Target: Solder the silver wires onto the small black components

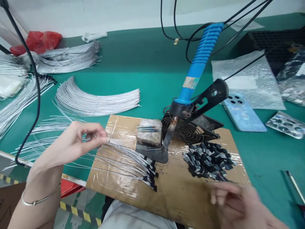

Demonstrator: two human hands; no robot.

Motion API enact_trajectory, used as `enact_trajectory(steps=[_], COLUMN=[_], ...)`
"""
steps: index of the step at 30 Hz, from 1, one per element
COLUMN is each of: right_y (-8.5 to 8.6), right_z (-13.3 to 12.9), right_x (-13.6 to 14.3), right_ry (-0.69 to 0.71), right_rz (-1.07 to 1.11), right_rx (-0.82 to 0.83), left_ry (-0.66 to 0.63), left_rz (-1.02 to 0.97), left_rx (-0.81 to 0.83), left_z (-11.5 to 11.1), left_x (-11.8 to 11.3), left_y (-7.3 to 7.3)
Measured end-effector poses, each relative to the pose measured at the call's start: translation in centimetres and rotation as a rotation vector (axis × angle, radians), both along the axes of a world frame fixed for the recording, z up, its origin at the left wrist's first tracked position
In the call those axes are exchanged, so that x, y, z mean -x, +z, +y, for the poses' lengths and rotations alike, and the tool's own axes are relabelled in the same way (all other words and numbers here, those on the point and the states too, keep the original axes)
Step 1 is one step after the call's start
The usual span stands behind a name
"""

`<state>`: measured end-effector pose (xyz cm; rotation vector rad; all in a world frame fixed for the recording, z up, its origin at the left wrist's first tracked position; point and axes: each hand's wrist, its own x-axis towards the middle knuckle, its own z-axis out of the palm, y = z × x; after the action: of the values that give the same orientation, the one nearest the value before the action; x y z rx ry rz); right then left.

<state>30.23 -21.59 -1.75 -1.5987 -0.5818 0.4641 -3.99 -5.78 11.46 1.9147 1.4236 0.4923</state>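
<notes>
My left hand (82, 140) is closed in a pinch above the cardboard's left side. A thin white wire (63, 111) runs up behind it, and a pale blurred end shows at the fingertips. Below lies a fanned row of white wires (124, 159) with black connectors (151, 175) on their right ends. My right hand (238, 203) is smeared by motion at the lower right, with fingers curled; I cannot make out whether it holds anything. Just beyond it is a heap of small black connectors (208, 160). A blue-handled soldering iron (200, 60) slants tip-down in a black clamp between the hands.
The cardboard sheet (181, 197) lies on a green mat. Near the iron tip are a whitish block (149, 135) with thin metallic sticks and a round black fan grille (188, 130). A wire bundle (97, 101) lies behind. A blue phone (245, 113) rests right; a black cable (35, 79) arches left.
</notes>
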Motion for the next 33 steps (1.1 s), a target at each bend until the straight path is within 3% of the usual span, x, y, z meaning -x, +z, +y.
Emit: enact_trajectory(steps=[3, 8, 14, 19, 23, 29, 33], right_y=[2.1, 3.3, 3.4, 2.2, 1.6, 2.7, 3.1], right_z=[-0.1, 1.1, 1.5, 1.6, 1.7, 1.6, 1.6], right_x=[3.3, 6.0, 7.1, 7.3, 7.2, 6.9, 6.6], right_ry=[0.391, 0.822, 0.745, 0.862, 0.845, 0.812, 0.835], right_rz=[-0.057, -0.09, -0.045, 0.084, 0.122, 0.165, 0.12], right_rx=[0.026, -0.008, -0.021, 0.008, 0.006, 0.035, 0.005], left_ry=[-0.24, -0.26, -0.203, -0.171, -0.187, -0.216, -0.244], left_rz=[-0.036, -0.121, -0.18, -0.215, -0.216, -0.237, -0.125], left_rx=[0.247, 0.318, 0.319, 0.433, 0.471, 0.536, 0.507], left_z=[-1.2, -2.5, -3.5, -4.1, -4.5, -4.6, -5.3], left_x=[-0.1, -1.7, -2.8, -4.0, -4.9, -4.9, -5.2], left_y=[-0.8, -2.9, -3.4, -3.7, -3.7, -4.0, -4.2])
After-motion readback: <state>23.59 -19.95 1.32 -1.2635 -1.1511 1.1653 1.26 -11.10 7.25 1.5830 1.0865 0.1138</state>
